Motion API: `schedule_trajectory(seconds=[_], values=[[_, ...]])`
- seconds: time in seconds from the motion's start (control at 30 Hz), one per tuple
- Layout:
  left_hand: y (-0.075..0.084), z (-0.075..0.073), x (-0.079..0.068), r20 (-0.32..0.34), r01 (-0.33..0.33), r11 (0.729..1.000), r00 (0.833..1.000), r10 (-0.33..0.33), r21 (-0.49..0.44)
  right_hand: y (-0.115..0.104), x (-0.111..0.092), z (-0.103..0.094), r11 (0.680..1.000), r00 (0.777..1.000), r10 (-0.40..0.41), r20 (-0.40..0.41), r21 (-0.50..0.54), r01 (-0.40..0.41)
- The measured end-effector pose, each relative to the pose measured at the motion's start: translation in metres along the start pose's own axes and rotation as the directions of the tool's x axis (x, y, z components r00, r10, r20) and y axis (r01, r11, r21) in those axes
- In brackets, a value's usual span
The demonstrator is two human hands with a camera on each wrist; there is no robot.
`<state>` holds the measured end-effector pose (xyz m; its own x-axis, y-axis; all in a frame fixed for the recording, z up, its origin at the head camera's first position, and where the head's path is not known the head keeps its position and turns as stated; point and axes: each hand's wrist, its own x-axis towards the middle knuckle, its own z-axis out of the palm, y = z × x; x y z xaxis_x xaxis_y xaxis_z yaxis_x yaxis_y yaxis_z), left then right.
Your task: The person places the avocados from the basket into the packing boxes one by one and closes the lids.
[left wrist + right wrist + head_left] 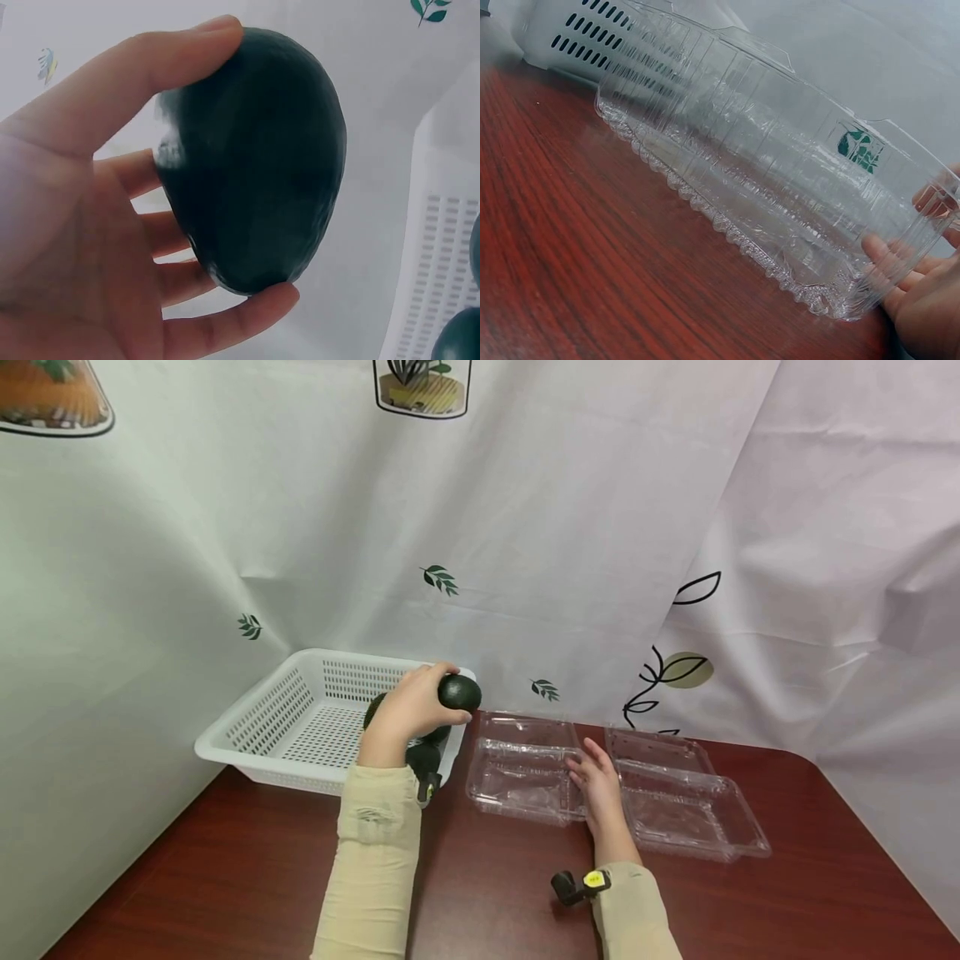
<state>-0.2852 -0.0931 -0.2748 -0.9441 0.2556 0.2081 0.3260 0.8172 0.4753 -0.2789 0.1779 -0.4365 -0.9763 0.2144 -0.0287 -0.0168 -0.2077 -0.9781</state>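
A dark green avocado (460, 692) is gripped between the thumb and fingers of my left hand (411, 706), raised over the right end of the white basket (225, 739). In the left wrist view the thumb lies over the top of this avocado (259, 165) and the fingers support it from below. More avocados (423, 758) sit in the basket, partly hidden by the left hand and sleeve. My right hand (602, 789) rests against the right side of the nearer clear plastic container (517, 781), its fingers loosely extended; some show through the plastic wall (780, 172).
A second clear plastic container (682, 810) lies open to the right of the right hand, its lid (660, 752) folded back. Everything stands on a reddish-brown table (495, 893). A white printed curtain (525, 568) hangs directly behind the basket and containers.
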Motion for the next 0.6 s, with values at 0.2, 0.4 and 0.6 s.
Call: schedule_trajectory(seconds=[0.2, 0.4, 0.6], values=[[0.011, 0.009, 0.004, 0.026, -0.033, 0.999, 0.999, 0.032, 0.022, -0.001, 0.000, -0.001, 1.000, 1.000, -0.009, -0.004, -0.003, 0.009], [0.020, 0.019, 0.006, 0.027, -0.045, 0.999, 0.999, 0.044, 0.022, -0.003, 0.000, -0.004, 1.000, 1.000, -0.020, -0.016, -0.004, 0.020], [0.025, 0.034, 0.007, 0.028, -0.052, 0.998, 0.998, 0.052, 0.023, -0.006, 0.000, -0.007, 1.000, 1.000, -0.005, -0.011, 0.010, 0.005]])
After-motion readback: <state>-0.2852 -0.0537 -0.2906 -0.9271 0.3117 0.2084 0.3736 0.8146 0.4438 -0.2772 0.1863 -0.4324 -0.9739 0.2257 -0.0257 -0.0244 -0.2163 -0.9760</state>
